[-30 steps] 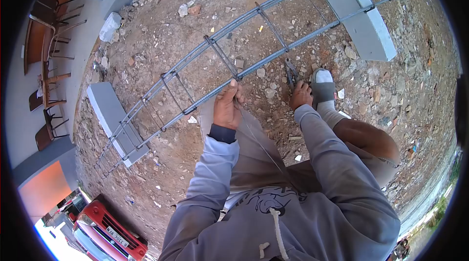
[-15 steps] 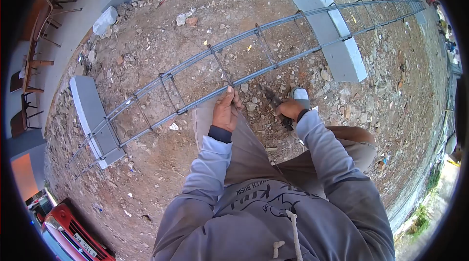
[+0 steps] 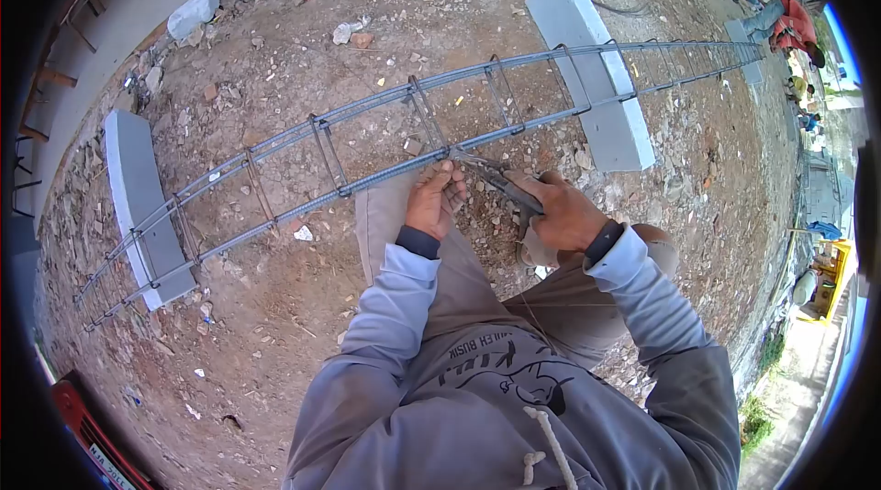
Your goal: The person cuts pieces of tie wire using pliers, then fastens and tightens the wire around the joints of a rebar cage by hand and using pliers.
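A long rebar cage [image 3: 390, 173] of ribbed bars and square stirrups runs across in front of me. My right hand [image 3: 567, 215] is wrapped round the handles of dark pincers [image 3: 514, 191]. Their jaws meet the near bar where a stirrup [image 3: 427, 114] crosses it. Just below that crossing is my left hand [image 3: 429, 203], its thumb and fingertips pinched together by the bar. Whatever lies between those fingers is too small to make out.
Two grey-white blocks, a left block [image 3: 147, 206] and a right block [image 3: 592, 77], prop up the cage, with another support [image 3: 743, 50] farther off. Rubble covers the ground. People [image 3: 789, 27] are at the far right. A red car [image 3: 87, 430] stands at lower left.
My right hand has brought the pincers up and left, from beside my foot to the bar. My left hand stays at the same crossing. The view has shifted, showing more people at right.
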`<control>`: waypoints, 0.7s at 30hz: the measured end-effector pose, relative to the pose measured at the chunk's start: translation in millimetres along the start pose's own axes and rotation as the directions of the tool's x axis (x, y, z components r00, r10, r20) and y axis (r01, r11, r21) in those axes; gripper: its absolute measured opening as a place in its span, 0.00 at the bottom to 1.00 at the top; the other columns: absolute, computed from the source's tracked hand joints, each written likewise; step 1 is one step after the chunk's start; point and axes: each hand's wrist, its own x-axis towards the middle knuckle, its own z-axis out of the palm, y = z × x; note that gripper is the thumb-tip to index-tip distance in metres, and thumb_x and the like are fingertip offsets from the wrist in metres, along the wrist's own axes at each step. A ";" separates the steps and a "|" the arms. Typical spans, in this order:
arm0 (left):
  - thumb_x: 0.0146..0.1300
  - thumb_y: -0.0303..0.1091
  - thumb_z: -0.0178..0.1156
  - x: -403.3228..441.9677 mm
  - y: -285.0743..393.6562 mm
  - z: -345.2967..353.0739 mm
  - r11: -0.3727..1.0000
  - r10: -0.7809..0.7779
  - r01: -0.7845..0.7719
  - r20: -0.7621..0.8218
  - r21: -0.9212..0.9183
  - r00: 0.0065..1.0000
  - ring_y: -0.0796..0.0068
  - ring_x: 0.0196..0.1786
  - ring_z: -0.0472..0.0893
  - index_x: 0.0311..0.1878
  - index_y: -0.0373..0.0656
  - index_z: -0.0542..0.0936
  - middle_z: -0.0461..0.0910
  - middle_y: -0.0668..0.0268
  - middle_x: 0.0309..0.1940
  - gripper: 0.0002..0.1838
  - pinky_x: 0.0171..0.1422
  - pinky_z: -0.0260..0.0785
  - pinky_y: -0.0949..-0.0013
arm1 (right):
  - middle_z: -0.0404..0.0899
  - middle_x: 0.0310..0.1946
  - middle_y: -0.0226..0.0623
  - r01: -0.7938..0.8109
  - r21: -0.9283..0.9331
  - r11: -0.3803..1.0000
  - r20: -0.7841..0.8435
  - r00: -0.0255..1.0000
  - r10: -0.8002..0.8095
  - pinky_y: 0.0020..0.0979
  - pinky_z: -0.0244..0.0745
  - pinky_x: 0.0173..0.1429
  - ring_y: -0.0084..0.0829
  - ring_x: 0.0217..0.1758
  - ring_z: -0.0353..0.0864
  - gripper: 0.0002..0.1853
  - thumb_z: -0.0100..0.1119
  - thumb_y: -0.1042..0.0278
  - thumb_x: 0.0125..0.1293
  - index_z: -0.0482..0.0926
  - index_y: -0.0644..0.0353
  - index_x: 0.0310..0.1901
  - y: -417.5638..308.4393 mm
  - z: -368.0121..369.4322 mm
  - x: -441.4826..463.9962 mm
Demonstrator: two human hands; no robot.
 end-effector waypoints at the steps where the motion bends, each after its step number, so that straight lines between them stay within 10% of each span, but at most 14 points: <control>1: 0.64 0.34 0.58 0.0 -1.0 -1.6 1.000 0.006 -0.006 -0.006 -0.017 1.000 0.78 0.29 0.80 0.42 0.44 0.78 0.80 0.70 0.28 0.07 0.33 0.76 0.75 | 0.63 0.55 0.60 -0.001 -0.123 0.992 -0.061 0.998 -0.007 0.49 0.69 0.56 0.59 0.58 0.67 0.38 0.56 0.75 0.47 0.64 0.47 0.65 -6.7 0.4 -1.4; 6: 0.64 0.35 0.57 0.2 -4.0 -4.4 1.000 0.011 -0.011 0.016 0.007 1.000 0.78 0.31 0.78 0.42 0.46 0.77 0.78 0.72 0.30 0.06 0.36 0.74 0.73 | 0.57 0.59 0.63 -0.071 -0.482 0.873 -0.296 0.951 -0.086 0.58 0.65 0.58 0.67 0.65 0.53 0.37 0.59 0.73 0.46 0.67 0.42 0.63 -30.6 8.5 -10.6; 21: 0.66 0.34 0.54 5.0 -5.2 -4.5 1.000 0.010 -0.009 0.058 -0.020 0.998 0.79 0.31 0.78 0.40 0.47 0.76 0.79 0.71 0.31 0.04 0.36 0.74 0.73 | 0.55 0.62 0.63 -0.142 -0.586 0.797 -0.282 0.959 -0.037 0.59 0.64 0.59 0.66 0.67 0.54 0.32 0.55 0.71 0.52 0.68 0.43 0.63 -51.7 8.1 -8.9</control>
